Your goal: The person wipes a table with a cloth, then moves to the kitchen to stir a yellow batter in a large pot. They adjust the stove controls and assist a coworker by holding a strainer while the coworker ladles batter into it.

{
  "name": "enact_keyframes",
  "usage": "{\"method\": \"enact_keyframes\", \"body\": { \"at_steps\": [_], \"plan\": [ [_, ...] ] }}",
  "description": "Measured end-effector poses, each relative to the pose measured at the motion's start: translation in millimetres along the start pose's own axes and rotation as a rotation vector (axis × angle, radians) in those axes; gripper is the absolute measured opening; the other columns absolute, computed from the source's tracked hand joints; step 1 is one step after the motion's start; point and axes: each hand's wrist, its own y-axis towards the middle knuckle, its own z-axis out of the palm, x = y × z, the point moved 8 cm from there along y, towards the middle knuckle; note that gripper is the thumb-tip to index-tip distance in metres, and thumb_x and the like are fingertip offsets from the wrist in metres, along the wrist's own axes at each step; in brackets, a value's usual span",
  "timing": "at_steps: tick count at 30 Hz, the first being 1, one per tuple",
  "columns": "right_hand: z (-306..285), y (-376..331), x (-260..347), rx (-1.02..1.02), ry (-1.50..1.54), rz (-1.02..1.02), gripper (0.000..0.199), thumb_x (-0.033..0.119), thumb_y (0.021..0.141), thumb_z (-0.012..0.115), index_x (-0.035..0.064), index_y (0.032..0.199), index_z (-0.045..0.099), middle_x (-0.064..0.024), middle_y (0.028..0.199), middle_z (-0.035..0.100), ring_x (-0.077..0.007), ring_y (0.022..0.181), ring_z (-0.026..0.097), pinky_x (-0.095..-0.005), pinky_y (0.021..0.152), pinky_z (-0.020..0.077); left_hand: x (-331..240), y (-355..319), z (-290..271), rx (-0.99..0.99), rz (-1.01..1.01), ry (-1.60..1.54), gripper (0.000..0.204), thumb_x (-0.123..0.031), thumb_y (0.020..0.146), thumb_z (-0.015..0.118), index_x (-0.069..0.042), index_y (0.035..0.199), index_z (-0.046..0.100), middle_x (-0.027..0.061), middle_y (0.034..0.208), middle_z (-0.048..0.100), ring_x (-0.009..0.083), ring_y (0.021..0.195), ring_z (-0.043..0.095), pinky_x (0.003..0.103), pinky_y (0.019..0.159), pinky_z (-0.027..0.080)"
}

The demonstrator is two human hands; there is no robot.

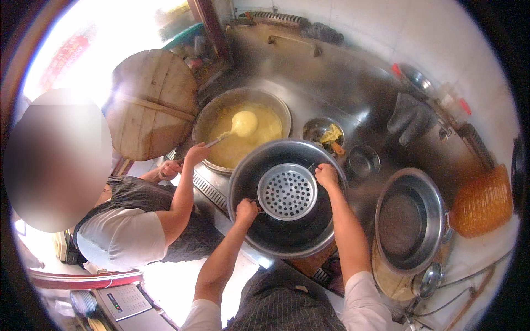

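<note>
Both my hands grip a round metal strainer [298, 188] with large holes in its bottom. My left hand [247, 211] is closed on the handle at its left side. On the upper right, my right hand [327, 175] is closed on the other handle. The strainer is over or inside a wide, deep metal basin [259, 240]; how far down it sits I cannot tell. To my left a co-worker's hands [197, 154] hold a long-handled ladle [244, 123] above a large pot [285, 105] of yellow liquid.
Behind the basin stand a small bowl [314, 126] with yellow scraps and another small metal bowl [364, 160]. A second big basin [385, 243] is at the right, beside an amber ribbed object [483, 201]. A round wooden lid [149, 99] leans behind the co-worker. Dark gloves [411, 118] lie at the back right.
</note>
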Motion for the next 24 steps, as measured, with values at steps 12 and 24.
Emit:
{"method": "enact_keyframes", "body": {
  "at_steps": [12, 24],
  "plan": [
    [-60.8, -31.9, 6.9, -0.109, 0.206, -0.092, 0.020, 0.017, 0.079, 0.055, -0.0024, 0.082, 0.061, -0.0123, 0.068, 0.063, -0.0210, 0.060, 0.061, -0.0318, 0.058, 0.0455, -73.7, -9.2, -68.8, 0.164, 0.132, -0.061, 0.027, -0.019, 0.080, 0.044, 0.003, 0.078, 0.059, 0.0184, 0.075, 0.062, 0.0328, 0.080, 0.060, 0.039, 0.074, 0.045],
    [-80.6, -46.9, 10.2, -0.099, 0.489, 0.014, 0.018, 0.016, 0.081, 0.054, -0.0018, 0.078, 0.057, -0.0083, 0.063, 0.061, -0.0151, 0.048, 0.055, -0.0286, 0.047, 0.0433, -90.2, 5.8, -83.0, 0.135, 0.298, -0.164, 0.024, -0.018, 0.084, 0.045, 0.004, 0.086, 0.055, 0.0135, 0.071, 0.061, 0.0241, 0.070, 0.059, 0.034, 0.065, 0.045]
  ]
}}
